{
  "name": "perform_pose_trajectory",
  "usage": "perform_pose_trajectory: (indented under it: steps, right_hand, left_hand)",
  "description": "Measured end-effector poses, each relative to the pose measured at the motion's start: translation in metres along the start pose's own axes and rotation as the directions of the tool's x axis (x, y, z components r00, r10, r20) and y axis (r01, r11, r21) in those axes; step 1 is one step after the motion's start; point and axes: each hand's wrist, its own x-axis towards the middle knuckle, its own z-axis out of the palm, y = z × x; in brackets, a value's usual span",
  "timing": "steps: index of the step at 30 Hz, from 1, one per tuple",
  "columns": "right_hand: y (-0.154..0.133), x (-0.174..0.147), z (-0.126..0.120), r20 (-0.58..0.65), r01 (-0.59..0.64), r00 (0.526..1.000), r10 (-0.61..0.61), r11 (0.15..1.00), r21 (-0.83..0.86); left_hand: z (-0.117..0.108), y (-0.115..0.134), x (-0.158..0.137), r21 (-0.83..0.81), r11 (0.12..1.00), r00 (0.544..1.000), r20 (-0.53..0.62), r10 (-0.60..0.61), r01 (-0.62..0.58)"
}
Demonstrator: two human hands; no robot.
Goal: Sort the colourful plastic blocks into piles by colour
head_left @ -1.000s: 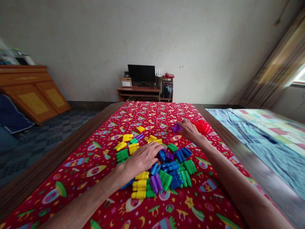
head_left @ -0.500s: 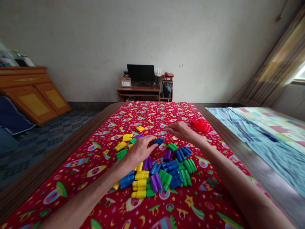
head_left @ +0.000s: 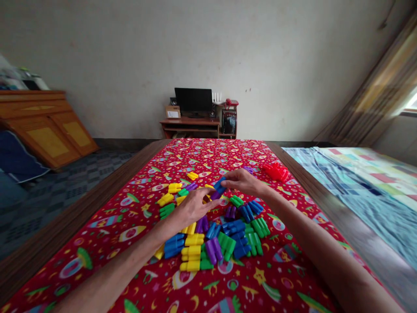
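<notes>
Blue block (head_left: 220, 184), pinched by the right fingers (head_left: 230, 184) above the counter (head_left: 48, 245), meets a purple block (head_left: 215, 195) between the left fingers (head_left: 212, 204), whose grip I cannot tell, so I think both pieces should be kept steady and in one line.

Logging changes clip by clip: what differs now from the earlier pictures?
The left hand has raised a blue block from the pile, moving slightly away from the person; a purple end shows below the blue. The right hand has left the purple block beside the red blocks, come left and nearer, and grips the blue block. The red blocks and lone yellow block stayed put.
</notes>
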Motion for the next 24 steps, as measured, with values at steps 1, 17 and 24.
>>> perform_pose_trajectory:
  steps: [1,17,24]
  right_hand:
    - [-0.002,0.001,0.003,-0.001,-0.001,1.0,0.001,0.999,0.033]
    - [-0.005,0.0,0.009,-0.043,0.015,0.999,-0.018,0.998,-0.066]
    - [-0.006,0.001,0.008,-0.034,0.058,0.998,-0.061,0.995,-0.085]
  left_hand:
    - [0.0,0.001,-0.001,0.047,0.999,1.0,0.011,-0.003,0.002]
    - [-0.013,0.002,0.0,-0.08,0.989,0.992,0.054,-0.116,0.12]
    - [-0.021,0.006,-0.003,0.067,0.989,0.976,0.169,-0.14,0.13]
